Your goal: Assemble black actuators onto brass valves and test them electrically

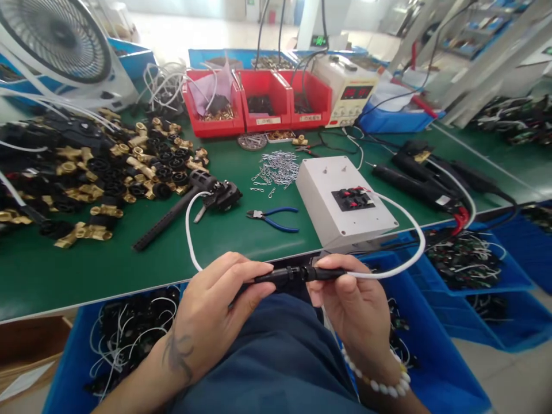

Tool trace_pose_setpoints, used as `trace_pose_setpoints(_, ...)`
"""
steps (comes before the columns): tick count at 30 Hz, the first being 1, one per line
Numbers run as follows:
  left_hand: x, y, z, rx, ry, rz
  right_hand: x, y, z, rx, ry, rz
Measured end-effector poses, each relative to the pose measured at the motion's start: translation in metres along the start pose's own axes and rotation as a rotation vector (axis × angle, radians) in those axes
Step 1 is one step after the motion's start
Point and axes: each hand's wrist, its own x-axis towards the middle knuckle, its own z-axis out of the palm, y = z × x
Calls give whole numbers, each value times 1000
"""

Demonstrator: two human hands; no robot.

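Observation:
My left hand [233,287] pinches a black cable connector [276,276] at the front edge of the bench. From it a white cable [190,230] loops up to a black part with a long black tube [166,217] lying on the green top. My right hand [353,293] grips a second black connector [325,273], whose white cable [409,270] curves back to a pale box [321,215] with a black terminal block. The two connector ends meet end to end between my hands; whether they are fully joined I cannot tell. Blue-handled cutters [276,221] lie just beyond.
Brass fittings [142,155] with black parts are heaped at left, below a fan [60,40]. Metal clips [280,168] lie mid-bench before red bins [263,103] and a power supply [345,89]. Black electric screwdrivers [414,181] lie right. A blue crate [73,356] stands below.

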Motion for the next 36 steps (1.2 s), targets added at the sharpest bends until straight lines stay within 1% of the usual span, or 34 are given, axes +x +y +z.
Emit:
trace_pose_setpoints(2, -1, 0, 0, -16, 11, -26, 1, 1, 1, 9, 16, -12)
trace_pose_setpoints(5, -1, -1, 0, -52, 25, -41, 2, 2, 1, 33, -2, -25)
trace_pose_setpoints(9, 2, 2, -3, -60, 2, -34, 2, 3, 0, 11, -20, 2)
trace_pose_setpoints(14, 7, 4, -7, -2, -29, -36, 3, 4, -5, 9, -100, 5)
trace_pose_setpoints(17, 9, 5, -6, 3, -40, -46, 2, 5, -6, 24, -127, -1)
trace_pose_setpoints(23, 9, 8, -3, 51, -16, -38, 1, 5, -1, -6, -80, -1)
trace_pose_setpoints(27, 7, 7, 1, 44, -10, -70, 0, 8, 1, -10, -65, 21)
trace_pose_setpoints(29, 4, 5, 3, 27, -58, -86, 0, 10, -5, -47, -57, 44)
trace_pose_setpoints(30, 1, 4, 4, 18, -123, -87, -1, 11, -10, -92, -76, 79)
trace_pose_setpoints(31, -2, 3, 4, 9, -216, -82, -2, 13, -17, -158, -121, 138)
trace_pose_setpoints(32, -6, 1, 4, 3, -321, -66, -4, 13, -25, -241, -194, 224)
trace_pose_setpoints(33, -10, -1, 4, 4, -426, -45, -5, 13, -34, -335, -299, 332)
trace_pose_setpoints(34, -13, -4, 3, 7, -510, -23, -7, 11, -42, -435, -438, 451)
trace_pose_setpoints(35, -15, -8, 2, 13, -553, -12, -9, 8, -51, -531, -599, 555)
trace_pose_setpoints(36, -15, -13, 1, 28, -534, -18, -10, 2, -58, -610, -758, 632)
